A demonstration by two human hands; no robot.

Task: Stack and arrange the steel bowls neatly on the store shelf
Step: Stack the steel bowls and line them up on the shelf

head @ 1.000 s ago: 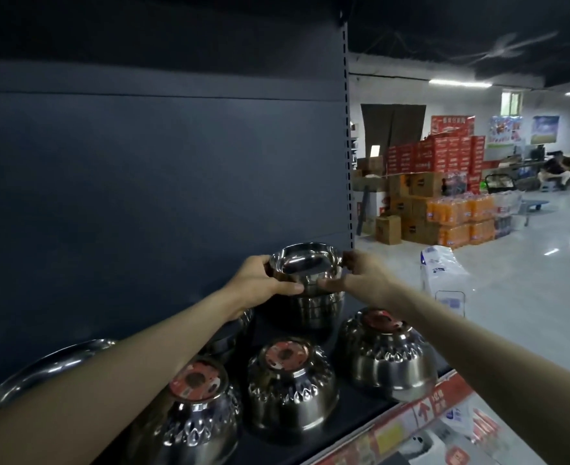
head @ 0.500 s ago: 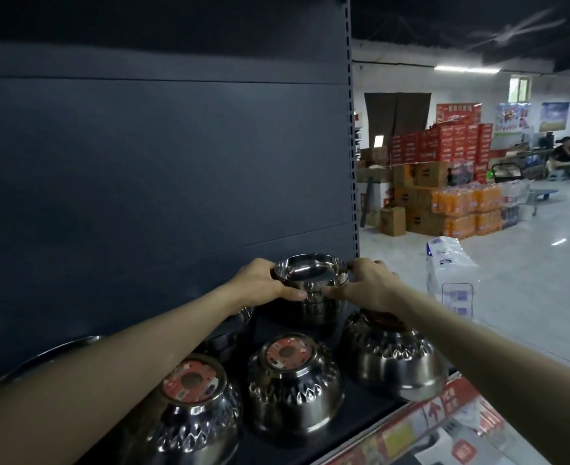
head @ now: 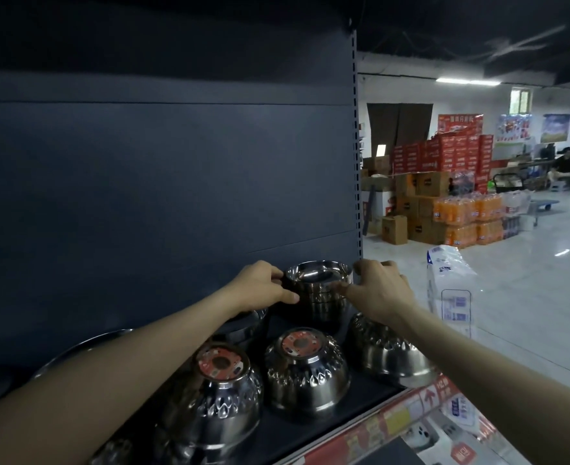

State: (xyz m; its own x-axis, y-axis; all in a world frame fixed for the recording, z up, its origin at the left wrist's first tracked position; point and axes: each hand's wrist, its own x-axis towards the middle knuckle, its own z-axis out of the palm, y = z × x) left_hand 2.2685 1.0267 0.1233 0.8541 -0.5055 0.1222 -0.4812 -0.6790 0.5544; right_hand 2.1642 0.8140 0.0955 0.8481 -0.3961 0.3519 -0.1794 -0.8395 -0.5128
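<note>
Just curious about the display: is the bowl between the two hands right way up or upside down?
Right way up: the top bowl shows its open rim and shiny inside, facing upward.

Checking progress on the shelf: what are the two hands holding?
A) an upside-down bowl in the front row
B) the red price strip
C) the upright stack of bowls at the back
C: the left hand and right hand grip the stack of bowls from either side.

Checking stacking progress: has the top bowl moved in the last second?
Yes. The top bowl has dropped down, nesting into the stack beneath it.
</note>
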